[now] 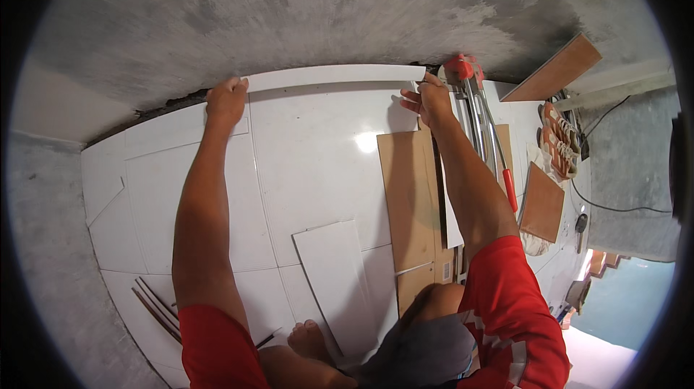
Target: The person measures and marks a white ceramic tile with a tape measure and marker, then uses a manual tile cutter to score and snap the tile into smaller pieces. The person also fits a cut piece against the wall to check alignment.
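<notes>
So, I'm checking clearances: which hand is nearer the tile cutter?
Right hand, just left of the tile cutter; left hand farther, at the left end of the white strip.

You hold a long, narrow white tile strip (334, 76) by its two ends. Its face is plain and smooth, its long side running along the foot of the grey wall (303, 16). A shadow shows under its near edge; you cannot tell whether it touches the floor (311, 165).
</notes>
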### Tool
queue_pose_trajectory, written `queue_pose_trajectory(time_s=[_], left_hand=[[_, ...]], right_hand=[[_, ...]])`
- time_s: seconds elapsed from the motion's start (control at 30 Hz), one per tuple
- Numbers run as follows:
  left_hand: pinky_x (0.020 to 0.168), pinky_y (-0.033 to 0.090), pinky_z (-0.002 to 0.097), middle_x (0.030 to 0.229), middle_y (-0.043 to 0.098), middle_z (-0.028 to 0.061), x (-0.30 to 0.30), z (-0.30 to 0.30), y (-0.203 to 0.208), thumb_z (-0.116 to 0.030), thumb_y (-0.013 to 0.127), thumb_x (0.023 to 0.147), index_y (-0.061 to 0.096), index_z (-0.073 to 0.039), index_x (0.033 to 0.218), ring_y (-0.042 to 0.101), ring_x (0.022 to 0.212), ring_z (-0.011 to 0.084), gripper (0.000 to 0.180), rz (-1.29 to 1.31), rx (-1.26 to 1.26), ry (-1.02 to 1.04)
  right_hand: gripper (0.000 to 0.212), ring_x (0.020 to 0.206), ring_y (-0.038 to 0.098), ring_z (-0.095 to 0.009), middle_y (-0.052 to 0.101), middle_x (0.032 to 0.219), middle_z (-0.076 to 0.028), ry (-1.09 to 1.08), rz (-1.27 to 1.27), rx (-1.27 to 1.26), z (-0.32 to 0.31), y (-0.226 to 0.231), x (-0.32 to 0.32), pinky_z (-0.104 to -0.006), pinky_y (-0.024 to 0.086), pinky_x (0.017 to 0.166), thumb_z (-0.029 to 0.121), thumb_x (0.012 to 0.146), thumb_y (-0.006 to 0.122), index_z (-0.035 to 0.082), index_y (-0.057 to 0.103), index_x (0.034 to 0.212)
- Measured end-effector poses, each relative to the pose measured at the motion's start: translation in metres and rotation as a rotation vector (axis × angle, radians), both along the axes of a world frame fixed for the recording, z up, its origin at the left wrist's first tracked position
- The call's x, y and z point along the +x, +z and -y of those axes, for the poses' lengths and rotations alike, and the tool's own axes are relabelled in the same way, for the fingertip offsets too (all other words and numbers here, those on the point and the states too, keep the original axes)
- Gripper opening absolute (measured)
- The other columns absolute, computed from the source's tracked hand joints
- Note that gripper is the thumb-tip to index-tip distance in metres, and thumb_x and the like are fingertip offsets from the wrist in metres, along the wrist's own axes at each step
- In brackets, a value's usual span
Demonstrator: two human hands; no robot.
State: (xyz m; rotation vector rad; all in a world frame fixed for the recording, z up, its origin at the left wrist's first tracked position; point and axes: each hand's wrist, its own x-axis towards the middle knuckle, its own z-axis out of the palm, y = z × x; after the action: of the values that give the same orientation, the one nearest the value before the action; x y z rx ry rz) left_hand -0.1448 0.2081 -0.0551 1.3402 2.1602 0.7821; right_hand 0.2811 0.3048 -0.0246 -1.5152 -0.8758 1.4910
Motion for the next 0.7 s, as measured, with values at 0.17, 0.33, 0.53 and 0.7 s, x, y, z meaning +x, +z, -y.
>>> queue_pose_trajectory(time_s=[0.17, 0.33, 0.53, 0.7], left_hand=[[0.087, 0.048, 0.0422, 0.104, 0.069, 0.0241, -0.003, -0.015, -0.017, -0.035, 0.058, 0.098, 0.068, 0.004, 0.109, 0.065, 0.096, 0.0361, 0.041, 0.017, 0.042, -0.015], [0.080, 0.047, 0.0365, 0.088, 0.067, 0.0183, 0.005, -0.016, -0.027, -0.034, 0.061, 0.097, 0.068, 0.006, 0.106, 0.059, 0.082, 0.0229, 0.042, 0.154, 0.035, 0.060], [0.074, 0.045, 0.0301, 0.075, 0.066, 0.0103, -0.003, -0.029, -0.045, -0.035, 0.065, 0.094, 0.073, -0.001, 0.102, 0.057, 0.078, 0.0160, 0.036, 0.126, -0.066, 0.076], [0.080, 0.045, 0.0301, 0.082, 0.071, 0.0082, 0.006, -0.039, -0.045, -0.031, 0.068, 0.091, 0.076, -0.006, 0.107, 0.063, 0.087, 0.0153, 0.030, -0.046, -0.147, 0.087]], right_hand=[[0.046, 0.091, 0.069, -0.031, 0.064, 0.120, -0.014, 0.105, 0.149, -0.052, -0.026, -0.004, -0.002, -0.0474, 0.062, 0.073, -0.001, 0.089, 0.037, 0.006, 0.060, 0.128], [0.037, 0.081, 0.071, -0.031, 0.064, 0.111, -0.016, 0.123, 0.278, -0.090, -0.051, -0.022, -0.003, -0.0468, 0.060, 0.062, 0.003, 0.094, 0.040, 0.004, 0.061, 0.125], [0.027, 0.075, 0.071, -0.030, 0.064, 0.105, -0.015, 0.071, 0.421, -0.103, -0.071, -0.038, -0.001, -0.0442, 0.062, 0.058, 0.013, 0.099, 0.054, 0.001, 0.060, 0.122], [0.027, 0.073, 0.071, -0.030, 0.064, 0.103, -0.014, 0.015, 0.558, -0.221, -0.093, -0.042, -0.001, -0.0428, 0.063, 0.057, 0.017, 0.100, 0.058, 0.000, 0.060, 0.121]])
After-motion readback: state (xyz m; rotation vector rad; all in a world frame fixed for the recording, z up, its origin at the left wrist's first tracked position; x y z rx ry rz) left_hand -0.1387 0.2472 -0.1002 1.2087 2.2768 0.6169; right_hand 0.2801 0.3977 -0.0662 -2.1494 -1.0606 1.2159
